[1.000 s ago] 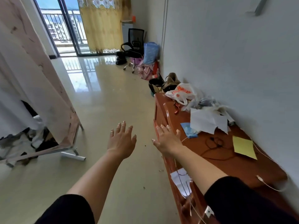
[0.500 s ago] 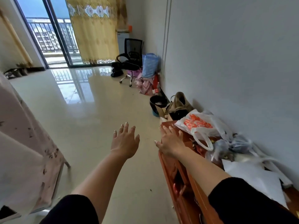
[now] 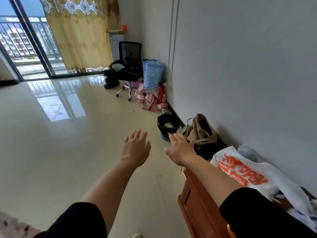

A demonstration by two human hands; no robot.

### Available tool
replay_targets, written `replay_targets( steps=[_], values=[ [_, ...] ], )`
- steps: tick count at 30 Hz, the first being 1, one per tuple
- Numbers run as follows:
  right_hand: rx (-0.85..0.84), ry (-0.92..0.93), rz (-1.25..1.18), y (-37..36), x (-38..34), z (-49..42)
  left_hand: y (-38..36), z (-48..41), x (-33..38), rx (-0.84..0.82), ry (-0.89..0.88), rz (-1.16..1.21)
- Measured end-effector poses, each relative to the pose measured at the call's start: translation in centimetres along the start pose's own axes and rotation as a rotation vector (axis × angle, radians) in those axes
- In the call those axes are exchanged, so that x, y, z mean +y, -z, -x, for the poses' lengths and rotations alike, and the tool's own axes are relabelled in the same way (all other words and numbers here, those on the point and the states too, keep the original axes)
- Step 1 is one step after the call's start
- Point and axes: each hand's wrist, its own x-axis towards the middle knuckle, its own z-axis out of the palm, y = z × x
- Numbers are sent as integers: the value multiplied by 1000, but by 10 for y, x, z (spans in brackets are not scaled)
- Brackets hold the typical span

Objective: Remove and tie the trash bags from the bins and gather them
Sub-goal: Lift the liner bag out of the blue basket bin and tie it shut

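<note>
A small round bin lined with a black trash bag (image 3: 167, 124) stands on the floor by the right wall, with some pale rubbish inside. Both my arms are stretched forward above the floor. My left hand (image 3: 136, 146) is held out flat with straight fingers and holds nothing, a little left of and nearer than the bin. My right hand (image 3: 180, 147) is also spread and empty, its fingertips just short of the bin's near rim in the picture.
A brown handbag (image 3: 200, 130) sits right of the bin by the wall. A wooden cabinet (image 3: 197, 201) at lower right carries a white and orange plastic bag (image 3: 243, 174). Farther back are an office chair (image 3: 128, 66), a blue bag (image 3: 152, 74) and pink cloth (image 3: 147, 98).
I have walked forward along the cabinet. The bin and handbag are now much closer, just beyond my outstretched hands. Both hands stay spread and empty.
</note>
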Motion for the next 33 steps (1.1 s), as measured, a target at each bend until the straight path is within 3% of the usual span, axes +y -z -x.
replay_targets(
  steps=[12,23,33],
  values=[
    [-25,-151,-16,43,-11,-288,1,-311,-89,-87,-99,-38],
    [-46,-264,-64,71,33,-556,-45,-601,-103,-207,-210,-33],
    [-74,-417,-97,89,54,-736,-70,-806,-122,-242,-347,64]
  ],
)
